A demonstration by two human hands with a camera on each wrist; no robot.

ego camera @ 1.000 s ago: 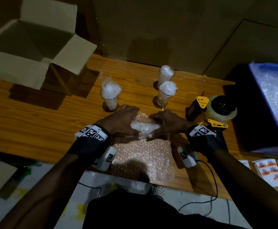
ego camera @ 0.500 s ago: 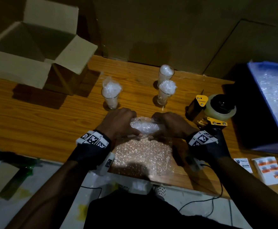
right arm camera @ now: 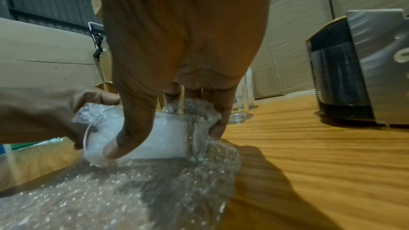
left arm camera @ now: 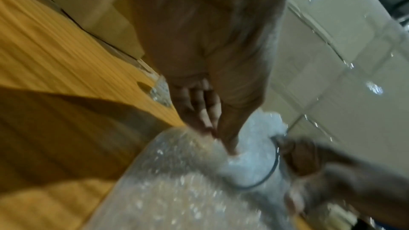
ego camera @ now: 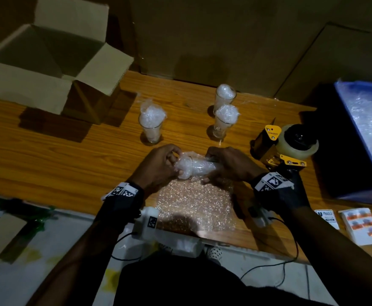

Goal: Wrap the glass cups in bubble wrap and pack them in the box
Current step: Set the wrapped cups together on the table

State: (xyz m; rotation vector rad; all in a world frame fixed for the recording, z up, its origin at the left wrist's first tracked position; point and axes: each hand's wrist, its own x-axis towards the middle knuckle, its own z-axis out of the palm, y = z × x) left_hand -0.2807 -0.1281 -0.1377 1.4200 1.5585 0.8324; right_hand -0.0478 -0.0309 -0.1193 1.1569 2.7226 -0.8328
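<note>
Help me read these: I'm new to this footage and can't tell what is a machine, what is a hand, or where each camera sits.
There is no machine. A person works with two bare hands and wears three cameras: one on the head and one on each wrist, on the black cuffs with checkered tags.

The head view looks down on a wooden table. The left hand and right hand hold a glass cup lying on its side, stuffed with white wrap, at the far edge of a bubble wrap sheet. The right wrist view shows that thumb curled over the cup. The left wrist view is blurred.

Behind the hands stand three more stuffed cups. An open cardboard box sits far left, a yellow tape dispenser at the right and a blue bin beyond it.
</note>
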